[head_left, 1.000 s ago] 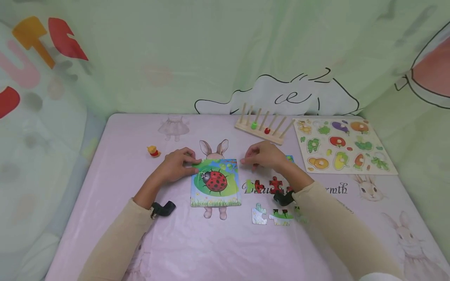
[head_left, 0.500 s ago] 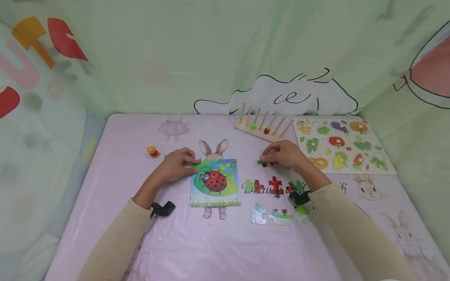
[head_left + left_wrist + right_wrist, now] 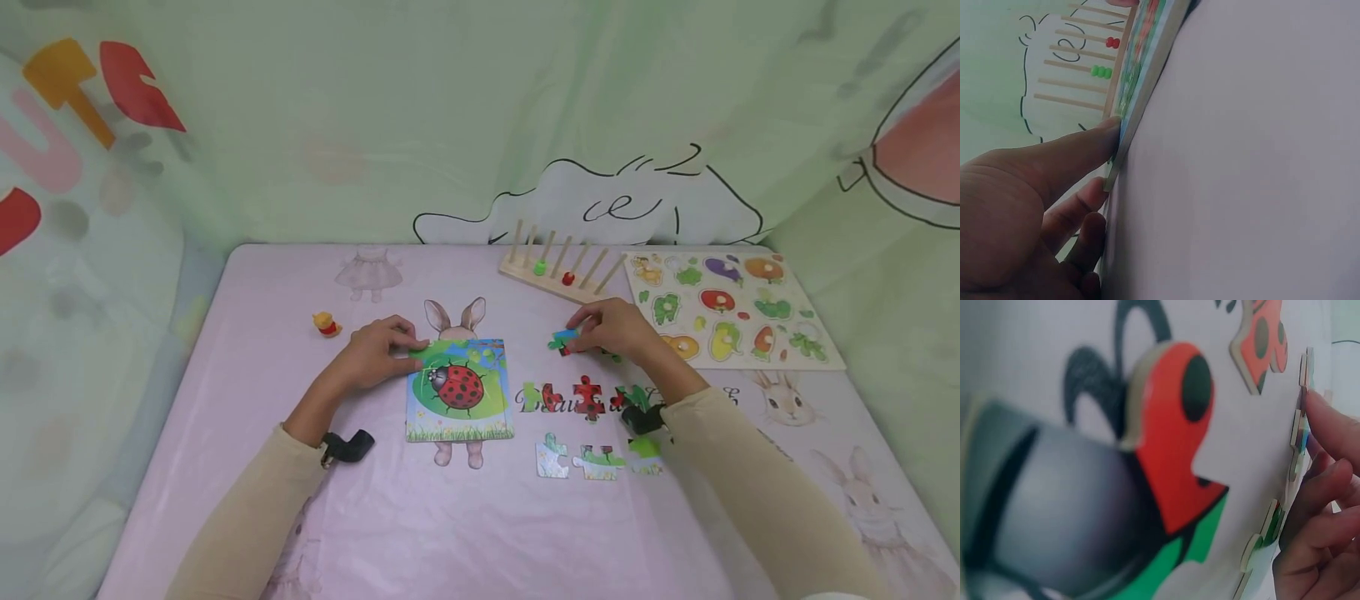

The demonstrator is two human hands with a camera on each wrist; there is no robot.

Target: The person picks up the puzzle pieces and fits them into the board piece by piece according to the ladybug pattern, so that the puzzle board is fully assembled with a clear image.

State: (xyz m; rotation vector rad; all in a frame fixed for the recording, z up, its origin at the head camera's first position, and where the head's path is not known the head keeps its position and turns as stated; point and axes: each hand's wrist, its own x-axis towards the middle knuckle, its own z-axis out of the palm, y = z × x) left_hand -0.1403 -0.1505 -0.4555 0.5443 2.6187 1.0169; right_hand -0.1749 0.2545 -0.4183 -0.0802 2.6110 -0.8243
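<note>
My left hand (image 3: 372,354) holds the upper left corner of a ladybug puzzle board (image 3: 459,429) between thumb and index finger. The left wrist view shows the thumb on the edge of the board (image 3: 1141,94) and the index fingertip right at its corner. To the right, my right hand (image 3: 606,329) has thumb and index fingertip at a blue, green and red jigsaw piece (image 3: 564,337), pinching it close over the table. Several loose ladybug pieces lie in two rows nearer me, among them a red piece (image 3: 588,398) and a grass piece (image 3: 599,462).
Behind the right hand stands a wooden peg rack (image 3: 551,282) with green and red beads. A wooden vegetable peg board (image 3: 693,358) lies at the back right. A small yellow bear figure (image 3: 327,323) sits left of the left hand, on the pink patterned tablecloth (image 3: 450,533).
My right hand has moved right, from beside the board's upper corner to the loose pieces. More of the blue piece shows between its fingers now. My left hand stays put.
</note>
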